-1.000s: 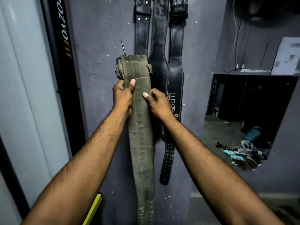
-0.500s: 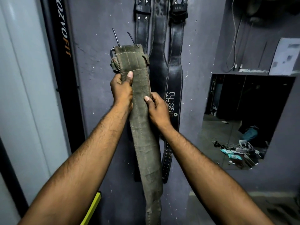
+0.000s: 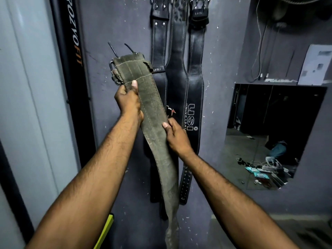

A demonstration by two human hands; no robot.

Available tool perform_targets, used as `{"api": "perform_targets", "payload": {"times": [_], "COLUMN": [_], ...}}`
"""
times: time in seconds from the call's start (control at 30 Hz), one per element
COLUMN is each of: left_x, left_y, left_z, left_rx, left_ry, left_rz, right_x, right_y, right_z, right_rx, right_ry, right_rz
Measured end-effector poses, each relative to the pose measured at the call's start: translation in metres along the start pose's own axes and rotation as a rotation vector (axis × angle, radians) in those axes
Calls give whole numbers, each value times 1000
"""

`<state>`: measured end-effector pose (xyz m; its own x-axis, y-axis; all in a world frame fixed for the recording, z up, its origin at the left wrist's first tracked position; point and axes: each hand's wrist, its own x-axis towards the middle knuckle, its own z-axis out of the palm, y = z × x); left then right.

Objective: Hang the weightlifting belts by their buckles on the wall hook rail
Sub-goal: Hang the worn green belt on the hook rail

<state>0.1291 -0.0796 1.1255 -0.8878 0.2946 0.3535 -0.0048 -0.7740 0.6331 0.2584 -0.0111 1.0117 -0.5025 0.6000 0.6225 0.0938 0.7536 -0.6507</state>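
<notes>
We held the worn olive canvas weightlifting belt [image 3: 152, 112] tilted before three hanging black leather belts [image 3: 195, 51], left hand [image 3: 128, 102] clenched under its steel buckle [image 3: 112, 67], right hand [image 3: 177, 138] gripping lower down.

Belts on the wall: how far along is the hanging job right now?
Done: three black belts hang against the wall. In hand: the green belt, left hand gripping below its buckle, right hand lower down. Left: its buckle is on no hook yet; the rail itself is out of frame.
</notes>
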Motion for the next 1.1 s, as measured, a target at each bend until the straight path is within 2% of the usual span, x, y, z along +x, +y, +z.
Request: {"api": "perform_targets", "payload": {"times": [0.1,0.17,0.23,0.33,0.4,0.53,0.7,0.87,1.0,1.1], "left_x": [-1,0,2,2,2,9,8,13,12,13], "left_y": [2,7,11,13,15,21,26,35,37,43], "left_z": [-1,-2,-2,-3,-4,-12,-16,-22,-22,-24], "left_rx": [0,15,11,7,-1,0,-19,-7,-14,-21], "left_ry": [11,7,1,-1,1,16,6,-20,-6,-4], "left_rz": [-8,0,15,22,20,35,51,74,79,88], "right_x": [-1,-6,-13,-19,-22,-34,-43,-63,-70,-75], "right_y": [0,4,11,15,14,21,25,32,30,35], "right_z": [2,1,1,5,6,3,14,19,20,17], "right_rx": [44,139,117,-13,25,123,124,163,97,117], "right_ry": [30,-70,-151,-59,-45,-215,-87,-239,-102,-208], "right_rz": [-6,10,26,30,54,75,46,33,9,12]}}
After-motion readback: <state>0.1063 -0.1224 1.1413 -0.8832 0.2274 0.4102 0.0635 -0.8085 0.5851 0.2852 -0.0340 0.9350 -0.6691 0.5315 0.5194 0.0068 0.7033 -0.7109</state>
